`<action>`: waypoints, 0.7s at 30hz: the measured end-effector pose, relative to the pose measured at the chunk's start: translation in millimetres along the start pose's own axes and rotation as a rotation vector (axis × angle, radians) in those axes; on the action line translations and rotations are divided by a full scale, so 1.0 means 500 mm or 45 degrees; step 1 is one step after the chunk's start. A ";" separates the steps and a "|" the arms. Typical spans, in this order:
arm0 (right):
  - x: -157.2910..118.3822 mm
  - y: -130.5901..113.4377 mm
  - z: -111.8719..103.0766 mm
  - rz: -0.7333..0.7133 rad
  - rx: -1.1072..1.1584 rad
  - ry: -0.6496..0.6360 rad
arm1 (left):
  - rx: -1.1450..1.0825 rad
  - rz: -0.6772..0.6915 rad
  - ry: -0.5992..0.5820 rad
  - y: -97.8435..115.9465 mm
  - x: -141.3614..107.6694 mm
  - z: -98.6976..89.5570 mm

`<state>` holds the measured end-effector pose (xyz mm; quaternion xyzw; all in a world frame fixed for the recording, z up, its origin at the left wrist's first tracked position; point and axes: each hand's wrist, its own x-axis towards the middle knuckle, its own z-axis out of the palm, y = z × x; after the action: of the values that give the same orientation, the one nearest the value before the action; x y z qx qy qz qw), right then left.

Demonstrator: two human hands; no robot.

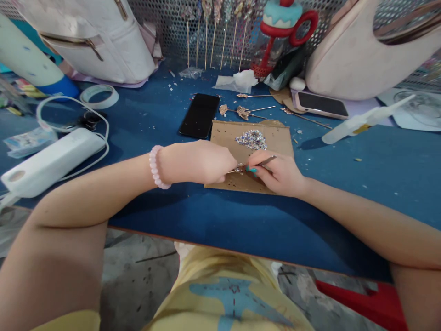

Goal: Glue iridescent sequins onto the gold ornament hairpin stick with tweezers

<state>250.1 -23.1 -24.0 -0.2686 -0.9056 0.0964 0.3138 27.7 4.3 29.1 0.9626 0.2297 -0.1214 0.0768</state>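
Note:
My left hand (210, 162), a beaded bracelet at its wrist, is closed on the thin metal stem of an ornamental hairpin. The hairpin's small sparkling head (239, 168) shows between my two hands, low over a piece of cardboard (220, 133). In my right hand (282, 175), pinched between the fingers, are slim metal tweezers (268, 161). Their tips are hidden by the fingers beside the hairpin head. A heap of small glittering rhinestones (252, 139) lies on the cardboard just beyond my hands.
Behind the cardboard lie a black phone (200, 115) and several metal hairpins (244, 112). A glue bottle (339, 132) with a long nozzle is at right, near another phone (322, 105). At left are a tape roll (99, 96) and white power strip (51, 161). Decorated hairpins (217, 27) stand at the back.

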 end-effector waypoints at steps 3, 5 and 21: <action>-0.001 0.000 -0.001 0.015 -0.001 0.000 | -0.014 0.000 0.032 0.000 0.001 0.004; -0.002 0.001 0.000 0.043 -0.006 -0.015 | -0.041 -0.009 0.042 -0.001 0.003 0.006; -0.008 0.000 0.000 0.064 0.067 0.094 | -0.187 0.007 0.074 -0.014 0.005 0.015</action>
<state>252.6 -25.4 -26.1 -0.2861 -0.8836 0.1180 0.3513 25.2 9.9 20.7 0.9581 0.2375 -0.0761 0.1409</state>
